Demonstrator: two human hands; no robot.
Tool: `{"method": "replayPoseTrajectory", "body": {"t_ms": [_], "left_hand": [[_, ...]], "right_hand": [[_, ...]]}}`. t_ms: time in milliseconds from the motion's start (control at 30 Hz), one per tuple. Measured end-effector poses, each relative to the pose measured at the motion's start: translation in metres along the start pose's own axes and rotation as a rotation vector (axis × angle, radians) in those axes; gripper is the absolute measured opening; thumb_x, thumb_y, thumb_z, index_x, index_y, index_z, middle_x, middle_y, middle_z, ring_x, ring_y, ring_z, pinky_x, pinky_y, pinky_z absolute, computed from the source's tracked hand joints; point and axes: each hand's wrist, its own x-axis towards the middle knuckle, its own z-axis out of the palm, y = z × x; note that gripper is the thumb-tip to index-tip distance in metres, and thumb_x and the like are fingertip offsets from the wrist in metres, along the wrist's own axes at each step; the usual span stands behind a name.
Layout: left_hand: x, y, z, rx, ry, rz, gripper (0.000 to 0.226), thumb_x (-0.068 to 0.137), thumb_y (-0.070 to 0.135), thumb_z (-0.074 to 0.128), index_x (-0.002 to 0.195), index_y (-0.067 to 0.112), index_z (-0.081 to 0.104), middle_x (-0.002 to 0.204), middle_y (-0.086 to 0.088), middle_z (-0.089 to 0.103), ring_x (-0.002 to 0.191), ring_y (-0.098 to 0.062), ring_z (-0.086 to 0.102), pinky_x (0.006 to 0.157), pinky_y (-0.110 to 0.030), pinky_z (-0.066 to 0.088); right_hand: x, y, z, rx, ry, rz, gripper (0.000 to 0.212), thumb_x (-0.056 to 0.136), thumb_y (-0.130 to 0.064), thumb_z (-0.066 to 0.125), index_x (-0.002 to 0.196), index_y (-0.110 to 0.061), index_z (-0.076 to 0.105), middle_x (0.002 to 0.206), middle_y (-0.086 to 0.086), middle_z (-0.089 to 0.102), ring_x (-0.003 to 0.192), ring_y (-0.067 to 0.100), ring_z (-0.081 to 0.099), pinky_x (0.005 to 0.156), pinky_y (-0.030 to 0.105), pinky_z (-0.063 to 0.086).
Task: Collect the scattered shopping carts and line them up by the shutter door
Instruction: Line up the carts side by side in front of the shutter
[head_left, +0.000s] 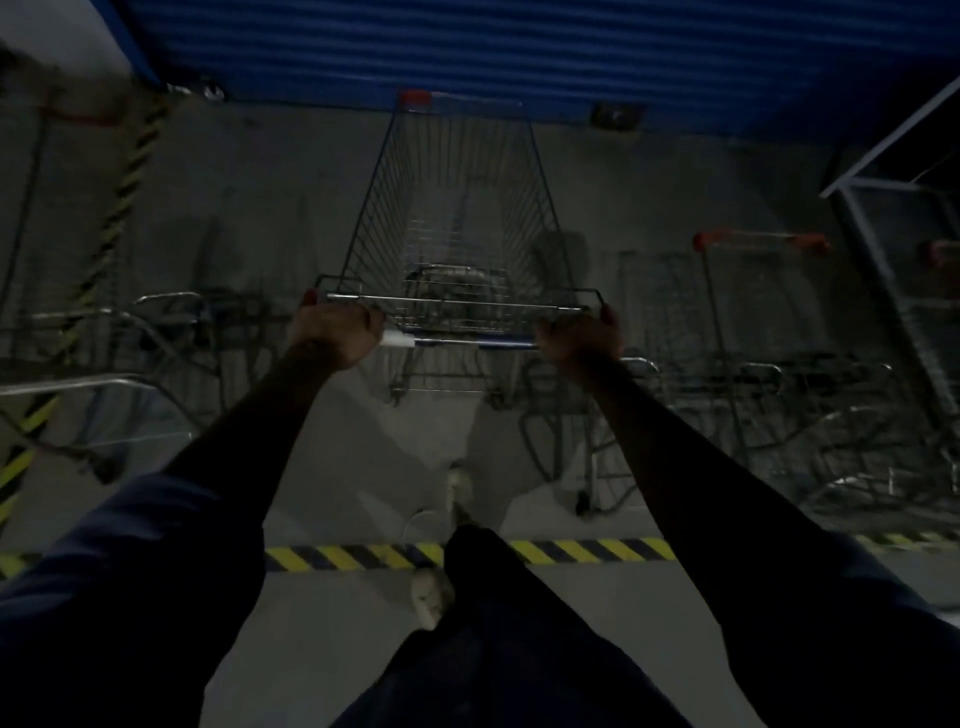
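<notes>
Now mid-frame: left hand (335, 332) and right hand (579, 338) both curled round the handle of a cart (452, 208), nose near the blue shutter door (467, 47) at top. Other carts (753, 312) stand alongside, right; lining-up appears partly done.

The cart (452, 223) stands ahead of both hands, the shutter (519, 52) beyond it. Another cart (748, 312) stands right of the right hand (581, 335).

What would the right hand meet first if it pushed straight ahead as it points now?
Probably the cart itself: the right hand grips its handle. Beyond, the cart's nose would likely reach the shutter; depth unclear.
</notes>
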Motion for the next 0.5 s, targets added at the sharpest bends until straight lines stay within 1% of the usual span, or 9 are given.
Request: {"method": "replayPoseTrajectory", "body": {"t_ms": [33, 100, 200, 267, 300, 333, 400, 433, 500], "left_hand": [[-0.008, 0.014, 0.012, -0.207, -0.247, -0.109, 0.025, 0.09, 0.017, 0.051, 0.112, 0.009, 0.061, 0.078, -0.006, 0.068, 0.067, -0.029, 0.068, 0.082, -0.054, 0.056], [-0.02, 0.029, 0.008, -0.303, -0.14, -0.071, 0.022, 0.088, 0.017, 0.062, 0.109, 0.011, 0.061, 0.075, -0.005, 0.067, 0.064, -0.028, 0.067, 0.081, -0.052, 0.057], [-0.071, 0.058, 0.005, -0.206, -0.049, 0.013, 0.018, 0.088, 0.014, 0.061, 0.105, 0.01, 0.063, 0.07, -0.007, 0.068, 0.06, -0.029, 0.066, 0.083, -0.054, 0.053], [-0.088, 0.074, -0.005, -0.267, -0.014, 0.004, 0.017, 0.092, 0.016, 0.05, 0.097, 0.011, 0.065, 0.066, -0.008, 0.066, 0.056, -0.029, 0.065, 0.079, -0.052, 0.053], [-0.098, 0.081, -0.017, -0.308, -0.008, -0.03, 0.028, 0.097, 0.024, 0.041, 0.092, 0.015, 0.067, 0.068, -0.008, 0.068, 0.06, -0.029, 0.067, 0.077, -0.05, 0.054], [-0.108, 0.087, -0.028, -0.367, 0.001, -0.064, 0.039, 0.101, 0.034, 0.033, 0.088, 0.021, 0.067, 0.072, -0.008, 0.07, 0.067, -0.031, 0.07, 0.076, -0.046, 0.056], [-0.129, 0.104, -0.033, -0.449, 0.04, -0.093, 0.039, 0.103, 0.041, 0.032, 0.089, 0.023, 0.064, 0.081, -0.013, 0.072, 0.078, -0.035, 0.071, 0.075, -0.037, 0.052], [-0.139, 0.113, -0.038, -0.444, 0.058, -0.068, 0.032, 0.102, 0.032, 0.036, 0.091, 0.018, 0.062, 0.079, -0.016, 0.071, 0.075, -0.038, 0.07, 0.075, -0.038, 0.05], [-0.157, 0.127, -0.038, -0.351, 0.109, -0.047, 0.023, 0.096, 0.018, 0.037, 0.094, 0.01, 0.058, 0.071, -0.019, 0.067, 0.063, -0.038, 0.067, 0.079, -0.055, 0.053]], "right_hand": [[-0.01, 0.006, 0.004, -0.061, -0.012, -0.016, 0.097, 0.09, -0.066, -0.001, 0.137, -0.012, 0.066, 0.136, 0.01, 0.069, 0.139, 0.021, 0.054, 0.129, 0.04, 0.009], [-0.04, 0.025, 0.021, -0.126, 0.028, -0.061, 0.11, 0.08, -0.066, -0.01, 0.126, -0.011, 0.072, 0.122, 0.011, 0.075, 0.128, 0.022, 0.063, 0.128, 0.042, 0.008], [-0.08, 0.044, 0.039, -0.142, 0.031, -0.047, 0.094, 0.093, -0.063, 0.003, 0.106, -0.008, 0.078, 0.1, 0.012, 0.079, 0.106, 0.026, 0.073, 0.127, 0.046, 0.012], [-0.097, 0.057, 0.047, -0.151, 0.05, -0.024, 0.086, 0.098, -0.061, 0.01, 0.106, -0.009, 0.078, 0.102, 0.011, 0.078, 0.105, 0.026, 0.073, 0.126, 0.046, 0.013], [-0.109, 0.062, 0.051, -0.149, 0.046, -0.033, 0.088, 0.096, -0.063, 0.008, 0.108, -0.009, 0.077, 0.106, 0.012, 0.078, 0.108, 0.027, 0.072, 0.125, 0.045, 0.018], [-0.121, 0.068, 0.052, -0.109, 0.028, -0.056, 0.091, 0.094, -0.064, 0.007, 0.113, -0.008, 0.076, 0.113, 0.016, 0.076, 0.113, 0.031, 0.069, 0.124, 0.04, 0.022], [-0.146, 0.082, 0.054, 0.085, 0.058, -0.084, 0.086, 0.097, -0.06, 0.015, 0.128, -0.001, 0.068, 0.132, 0.023, 0.067, 0.127, 0.04, 0.06, 0.121, 0.028, 0.025], [-0.157, 0.088, 0.054, 0.084, 0.073, -0.09, 0.078, 0.1, -0.059, 0.022, 0.132, -0.003, 0.066, 0.135, 0.022, 0.065, 0.129, 0.041, 0.058, 0.12, 0.031, 0.031], [-0.182, 0.096, 0.055, -0.034, 0.116, -0.07, 0.076, 0.101, -0.061, 0.023, 0.124, -0.008, 0.072, 0.124, 0.023, 0.07, 0.122, 0.04, 0.064, 0.114, 0.045, 0.042]]}}
